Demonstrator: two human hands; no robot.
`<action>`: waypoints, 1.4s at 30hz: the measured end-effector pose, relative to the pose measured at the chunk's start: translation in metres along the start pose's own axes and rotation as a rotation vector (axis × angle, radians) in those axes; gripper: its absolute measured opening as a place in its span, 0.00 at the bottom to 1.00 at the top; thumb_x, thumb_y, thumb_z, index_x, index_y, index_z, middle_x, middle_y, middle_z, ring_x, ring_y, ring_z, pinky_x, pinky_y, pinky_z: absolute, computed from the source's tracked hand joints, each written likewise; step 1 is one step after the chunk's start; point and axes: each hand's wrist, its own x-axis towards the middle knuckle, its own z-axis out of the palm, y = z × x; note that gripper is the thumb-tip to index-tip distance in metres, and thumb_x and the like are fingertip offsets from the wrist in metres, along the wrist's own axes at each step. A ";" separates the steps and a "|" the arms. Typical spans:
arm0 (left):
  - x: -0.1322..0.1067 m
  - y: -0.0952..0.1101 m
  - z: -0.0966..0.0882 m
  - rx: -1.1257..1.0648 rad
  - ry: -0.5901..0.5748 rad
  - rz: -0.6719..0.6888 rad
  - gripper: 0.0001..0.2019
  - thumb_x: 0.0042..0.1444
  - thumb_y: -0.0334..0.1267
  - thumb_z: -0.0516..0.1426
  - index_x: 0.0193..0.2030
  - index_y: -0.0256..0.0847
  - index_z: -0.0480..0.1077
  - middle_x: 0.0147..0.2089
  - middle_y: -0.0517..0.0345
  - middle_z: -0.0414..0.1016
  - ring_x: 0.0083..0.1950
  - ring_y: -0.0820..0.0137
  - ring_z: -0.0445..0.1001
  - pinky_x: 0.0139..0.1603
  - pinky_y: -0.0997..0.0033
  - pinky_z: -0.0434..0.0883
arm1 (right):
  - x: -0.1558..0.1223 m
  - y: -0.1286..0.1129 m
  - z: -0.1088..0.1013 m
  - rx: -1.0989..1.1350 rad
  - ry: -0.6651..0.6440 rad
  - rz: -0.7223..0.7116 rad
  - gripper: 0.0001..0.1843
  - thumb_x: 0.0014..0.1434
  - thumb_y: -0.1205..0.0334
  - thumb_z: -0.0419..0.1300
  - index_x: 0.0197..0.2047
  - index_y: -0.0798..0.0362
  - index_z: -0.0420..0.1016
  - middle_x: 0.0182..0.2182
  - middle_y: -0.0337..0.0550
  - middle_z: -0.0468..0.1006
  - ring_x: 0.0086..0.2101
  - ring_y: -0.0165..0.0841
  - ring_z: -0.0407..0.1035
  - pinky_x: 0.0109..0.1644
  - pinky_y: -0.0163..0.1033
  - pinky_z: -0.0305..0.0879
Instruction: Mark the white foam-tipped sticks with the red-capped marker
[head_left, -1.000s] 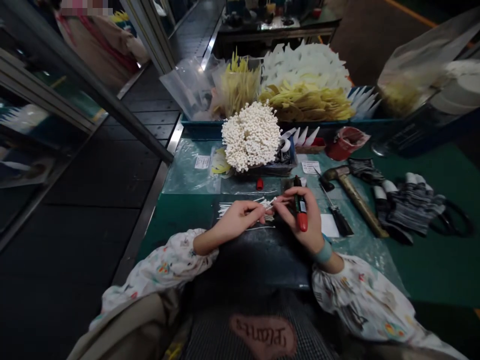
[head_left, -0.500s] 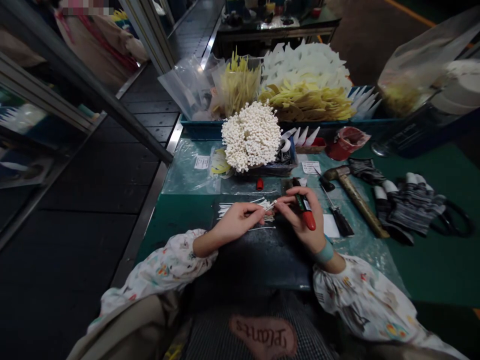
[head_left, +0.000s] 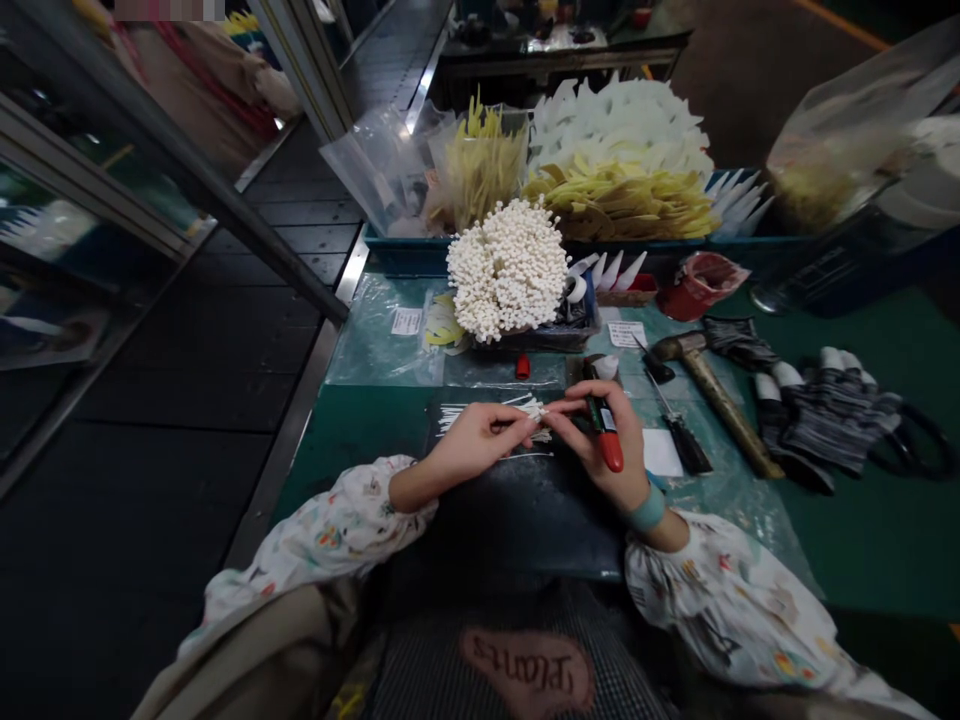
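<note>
My left hand point(head_left: 476, 440) is closed in a pinch on thin white stems point(head_left: 528, 408) over a dark mat point(head_left: 517, 500). My right hand point(head_left: 604, 440) is closed round a red marker pen point(head_left: 606, 436), and its fingertips meet the left hand's at the stems' white tips. More white stems point(head_left: 465, 414) lie loose on the mat just behind my left hand. A red pen cap point(head_left: 523, 366) lies on the plastic sheet beyond the hands.
A big bunch of white-tipped stems point(head_left: 508, 268) stands behind the hands. Yellow and white petals point(head_left: 622, 170) fill a blue tray point(head_left: 397, 248). To the right lie a hammer point(head_left: 709, 385), a screwdriver point(head_left: 675, 425), striped gloves point(head_left: 829, 410) and a red cup point(head_left: 694, 283). A black conveyor point(head_left: 195, 380) runs on the left.
The red marker in my right hand has tilted back a little. Both hands stay together at the stems; the view has shifted slightly.
</note>
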 end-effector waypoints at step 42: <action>0.001 0.000 -0.001 -0.089 0.034 -0.110 0.14 0.61 0.45 0.60 0.37 0.34 0.80 0.29 0.55 0.79 0.23 0.77 0.63 0.26 0.76 0.60 | -0.004 0.000 -0.002 -0.038 0.095 -0.179 0.10 0.73 0.55 0.55 0.54 0.47 0.70 0.34 0.40 0.84 0.31 0.32 0.79 0.41 0.41 0.78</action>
